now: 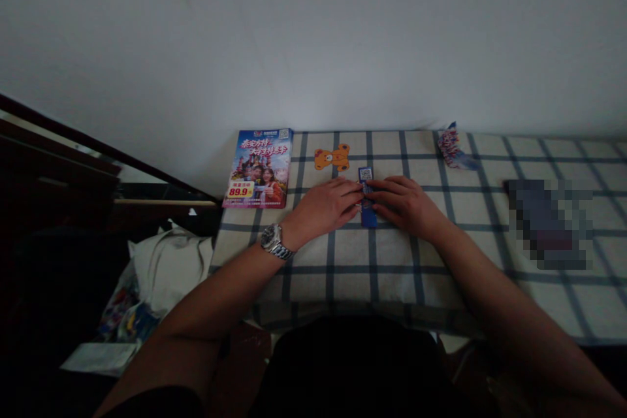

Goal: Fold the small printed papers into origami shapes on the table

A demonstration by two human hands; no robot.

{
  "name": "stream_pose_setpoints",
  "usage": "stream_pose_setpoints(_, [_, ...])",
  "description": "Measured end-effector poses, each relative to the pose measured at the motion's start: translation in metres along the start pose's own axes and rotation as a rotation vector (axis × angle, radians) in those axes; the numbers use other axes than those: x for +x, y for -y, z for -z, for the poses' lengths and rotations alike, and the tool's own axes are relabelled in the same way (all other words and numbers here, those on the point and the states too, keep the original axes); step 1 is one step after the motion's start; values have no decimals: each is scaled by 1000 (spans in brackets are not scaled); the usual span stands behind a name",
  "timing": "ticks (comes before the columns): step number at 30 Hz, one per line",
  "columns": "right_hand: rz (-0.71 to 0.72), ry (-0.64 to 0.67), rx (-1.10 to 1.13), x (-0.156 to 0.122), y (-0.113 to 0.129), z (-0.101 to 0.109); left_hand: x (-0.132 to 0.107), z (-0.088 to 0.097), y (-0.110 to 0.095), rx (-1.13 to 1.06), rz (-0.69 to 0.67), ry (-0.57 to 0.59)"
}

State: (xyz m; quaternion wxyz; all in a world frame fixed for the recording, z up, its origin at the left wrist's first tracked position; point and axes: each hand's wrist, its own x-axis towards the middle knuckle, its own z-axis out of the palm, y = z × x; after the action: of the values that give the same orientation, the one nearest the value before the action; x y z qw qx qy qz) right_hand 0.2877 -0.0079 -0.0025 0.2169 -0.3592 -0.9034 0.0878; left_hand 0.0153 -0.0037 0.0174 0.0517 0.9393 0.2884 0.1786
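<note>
A narrow blue strip of paper with a QR code (366, 175) lies on the checked tablecloth (392, 261). My left hand (326, 208), with a metal watch on the wrist, and my right hand (404, 206) meet over the strip's middle. The fingertips of both hands press together on it, so both hands are closed on the strip. An orange bear-shaped cutout (332, 157) lies just behind the strip, apart from my hands.
A colourful leaflet marked 89.9 (259, 168) lies at the table's far left corner. A small patterned wrapper (451, 145) sits at the back right. A blurred dark object (548, 222) lies to the right. White bags (161, 268) sit on the floor to the left. A wall runs behind the table.
</note>
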Motion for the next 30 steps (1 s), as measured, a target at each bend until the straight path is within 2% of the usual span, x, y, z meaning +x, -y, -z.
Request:
stream_pose_setpoints(6, [10, -56, 45, -1, -1, 5, 0, 0, -1, 7, -10, -6])
stream_pose_setpoints(24, [-37, -73, 86, -3, -3, 3, 1, 3, -6, 0, 36, -3])
stream_pose_setpoints(30, [-40, -68, 104, -5, -5, 3, 1, -1, -6, 30, 12, -13])
